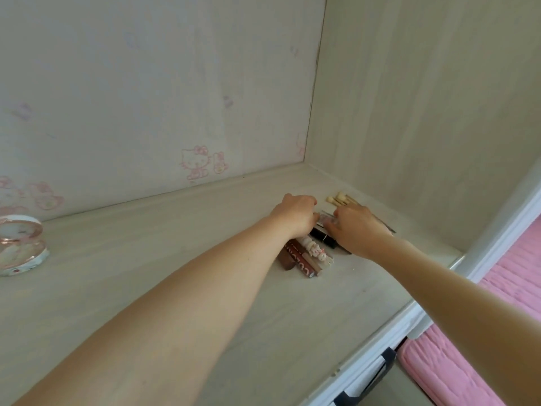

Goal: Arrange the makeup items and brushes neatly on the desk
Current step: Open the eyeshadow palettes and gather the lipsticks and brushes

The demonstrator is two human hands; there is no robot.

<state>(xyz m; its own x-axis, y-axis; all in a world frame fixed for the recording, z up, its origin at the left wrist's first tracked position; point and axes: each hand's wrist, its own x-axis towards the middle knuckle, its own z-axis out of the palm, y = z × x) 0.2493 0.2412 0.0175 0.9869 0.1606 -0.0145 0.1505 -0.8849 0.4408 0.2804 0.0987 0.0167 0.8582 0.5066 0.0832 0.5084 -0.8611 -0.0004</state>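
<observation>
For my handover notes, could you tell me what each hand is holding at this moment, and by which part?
Both the left hand and right hand meet at a small pinkish makeup item, seemingly one at each end; the hands hide the exact grip.

Both forearms bare, no sleeves; hands (295,213) bare, no rings visible.

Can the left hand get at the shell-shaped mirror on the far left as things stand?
Probably yes. The left hand is over by the makeup tubes near the right hand, well apart from the shell-shaped mirror. Only bare desk shows between them, so a sweep back left looks unobstructed.
</observation>
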